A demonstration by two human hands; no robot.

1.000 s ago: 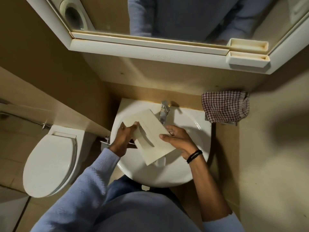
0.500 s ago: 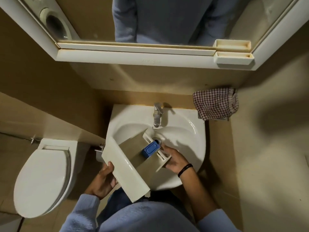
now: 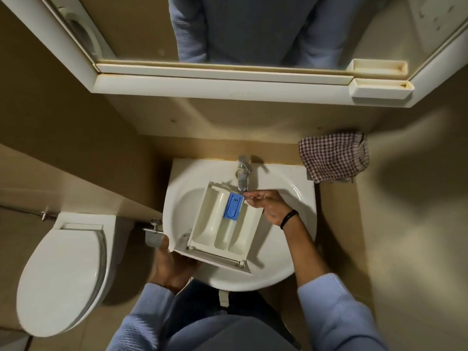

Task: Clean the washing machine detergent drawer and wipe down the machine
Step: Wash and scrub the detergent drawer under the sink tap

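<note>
Two hands are holding the detergent drawer (image 3: 224, 224) over the white sink (image 3: 291, 254), open side facing up, so its three compartments are showing. Its long axis is running from the front panel, nearest the person, up and slightly right to the back end, which is sitting just below the tap (image 3: 242, 173). The left hand (image 3: 174, 264) is gripping the front panel from underneath, fingers curled out of sight beneath it. The right hand (image 3: 268, 203) is closing its fingers (image 3: 253, 195) on the drawer's far right edge, beside the blue insert (image 3: 232, 207) in the middle compartment. Half a second ago the drawer was lying tilted on its side, front panel swung out to the left past the sink rim; now it is lying flatter and more squarely over the basin. A checked cloth (image 3: 334, 157) is hanging right of the sink, and a toilet (image 3: 63, 269) is standing to the left.
</note>
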